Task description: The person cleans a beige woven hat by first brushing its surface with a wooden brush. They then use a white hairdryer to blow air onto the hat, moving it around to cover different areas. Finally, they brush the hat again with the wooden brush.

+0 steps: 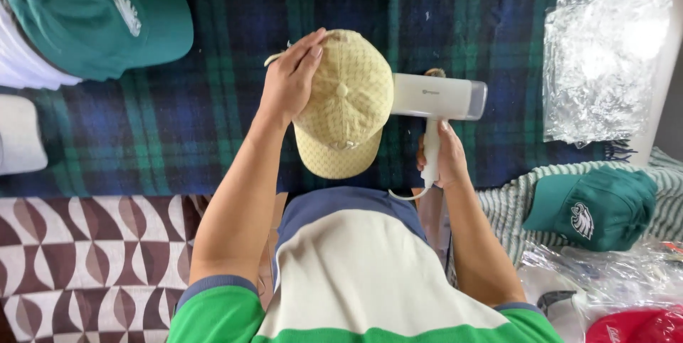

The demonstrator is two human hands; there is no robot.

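Two hands busy: left hand (290, 81) grips tan cap (345, 104), right hand (445, 161) clenches white steamer (437, 97); nozzle close, likely scorch risk.

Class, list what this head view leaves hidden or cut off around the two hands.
- Steamer nozzle: hidden behind the yellow cap held by the left hand.
- Steamer cord: disappears under the right hand.
- Red cap: cut off by the bottom edge.
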